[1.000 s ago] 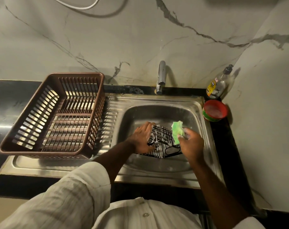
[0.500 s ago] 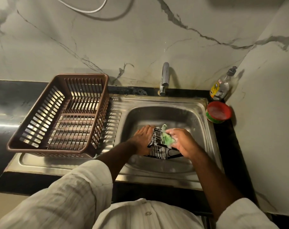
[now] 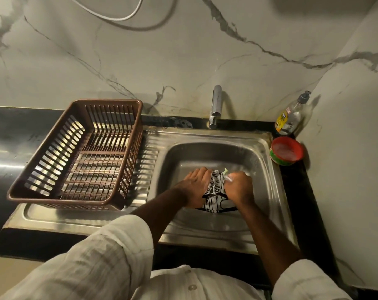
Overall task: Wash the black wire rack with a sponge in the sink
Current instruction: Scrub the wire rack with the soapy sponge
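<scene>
— Where is the rack?
— The rack (image 3: 216, 192) is inside the sink (image 3: 207, 138), with white foam on it, between the two hands.
— And the hands?
— The left hand (image 3: 197, 187) holds the rack at its left side. The right hand (image 3: 238, 187) grips the sponge (image 3: 226, 170) and presses it on the rack.

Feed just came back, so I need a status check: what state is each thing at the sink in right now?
black wire rack: in the sink, foamy, gripped by the left hand.
sponge: clutched in the right hand, against the rack.
tap: no water visible.
brown basket: upright on the drainboard.
soap bottle: upright, pump on.
red tub: open, lidless.
</scene>
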Action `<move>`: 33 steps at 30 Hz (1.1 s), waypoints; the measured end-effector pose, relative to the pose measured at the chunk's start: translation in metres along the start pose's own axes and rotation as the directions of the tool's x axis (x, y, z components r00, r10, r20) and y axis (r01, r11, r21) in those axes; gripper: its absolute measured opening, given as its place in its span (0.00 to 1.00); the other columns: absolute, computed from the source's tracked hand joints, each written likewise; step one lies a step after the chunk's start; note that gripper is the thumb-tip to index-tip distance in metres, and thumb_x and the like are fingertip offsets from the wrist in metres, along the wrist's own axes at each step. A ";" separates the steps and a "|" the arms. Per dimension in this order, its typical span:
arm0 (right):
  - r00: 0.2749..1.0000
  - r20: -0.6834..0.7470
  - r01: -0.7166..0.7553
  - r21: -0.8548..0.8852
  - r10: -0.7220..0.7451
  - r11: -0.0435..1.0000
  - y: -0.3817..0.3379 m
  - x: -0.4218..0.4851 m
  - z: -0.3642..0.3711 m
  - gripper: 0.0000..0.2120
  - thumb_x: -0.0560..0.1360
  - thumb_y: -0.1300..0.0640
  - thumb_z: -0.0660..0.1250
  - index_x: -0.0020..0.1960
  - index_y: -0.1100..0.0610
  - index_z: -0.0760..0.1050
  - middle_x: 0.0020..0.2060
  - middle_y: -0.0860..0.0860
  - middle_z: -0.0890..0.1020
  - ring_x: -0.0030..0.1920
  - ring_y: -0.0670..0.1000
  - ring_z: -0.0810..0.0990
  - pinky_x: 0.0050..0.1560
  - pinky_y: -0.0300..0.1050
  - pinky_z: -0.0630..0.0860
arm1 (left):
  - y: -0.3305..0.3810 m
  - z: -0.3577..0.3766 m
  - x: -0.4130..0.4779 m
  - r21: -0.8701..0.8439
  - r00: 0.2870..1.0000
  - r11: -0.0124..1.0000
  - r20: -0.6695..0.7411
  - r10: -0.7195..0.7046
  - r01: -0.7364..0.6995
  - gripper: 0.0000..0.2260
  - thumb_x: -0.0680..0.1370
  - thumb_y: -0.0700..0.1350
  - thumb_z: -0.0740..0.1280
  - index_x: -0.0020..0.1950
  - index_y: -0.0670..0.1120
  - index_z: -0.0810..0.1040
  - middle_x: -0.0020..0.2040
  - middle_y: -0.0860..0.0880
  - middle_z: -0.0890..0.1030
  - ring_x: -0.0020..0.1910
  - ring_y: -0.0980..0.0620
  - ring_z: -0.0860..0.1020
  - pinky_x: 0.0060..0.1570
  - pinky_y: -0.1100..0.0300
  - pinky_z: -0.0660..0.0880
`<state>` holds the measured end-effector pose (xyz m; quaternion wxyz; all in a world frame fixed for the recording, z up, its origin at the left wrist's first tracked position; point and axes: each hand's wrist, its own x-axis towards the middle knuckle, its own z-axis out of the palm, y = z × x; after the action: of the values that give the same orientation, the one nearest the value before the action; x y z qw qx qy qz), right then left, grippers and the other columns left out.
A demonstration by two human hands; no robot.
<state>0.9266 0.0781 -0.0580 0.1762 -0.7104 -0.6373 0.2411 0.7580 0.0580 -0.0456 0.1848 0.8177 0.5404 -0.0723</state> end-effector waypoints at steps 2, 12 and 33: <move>0.999 0.013 -0.041 0.014 0.041 0.999 0.005 0.003 0.004 0.08 0.73 0.62 0.66 0.40 0.63 0.83 0.35 0.60 0.84 0.38 0.58 0.82 0.35 0.43 0.71 | 0.003 0.002 0.001 -0.001 1.000 1.000 -0.007 0.001 -0.001 0.43 0.76 0.48 0.69 0.81 0.38 0.46 0.79 0.37 0.54 0.79 0.37 0.53 0.78 0.49 0.51; 0.830 0.556 -0.452 0.635 0.035 0.626 0.020 0.006 -0.011 0.25 0.70 0.82 0.60 0.54 0.57 0.81 0.40 0.54 0.86 0.39 0.51 0.84 0.37 0.45 0.78 | -0.003 -0.002 -0.007 -0.027 1.000 0.999 0.015 -0.026 0.026 0.44 0.77 0.50 0.68 0.81 0.37 0.44 0.80 0.36 0.52 0.80 0.38 0.51 0.78 0.49 0.48; 0.857 -0.001 -0.309 0.798 0.515 0.517 0.012 -0.020 0.024 0.18 0.69 0.67 0.71 0.58 0.60 0.82 0.48 0.56 0.86 0.41 0.50 0.79 0.43 0.47 0.75 | 0.015 0.009 0.003 0.028 0.998 0.999 -0.059 -0.021 0.022 0.41 0.74 0.47 0.69 0.80 0.39 0.49 0.76 0.39 0.59 0.76 0.39 0.59 0.75 0.46 0.57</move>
<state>0.9213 0.0555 -0.0823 0.4757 -0.7183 -0.2556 0.4387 0.7735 0.0524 -0.0518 0.1564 0.8161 0.5532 -0.0581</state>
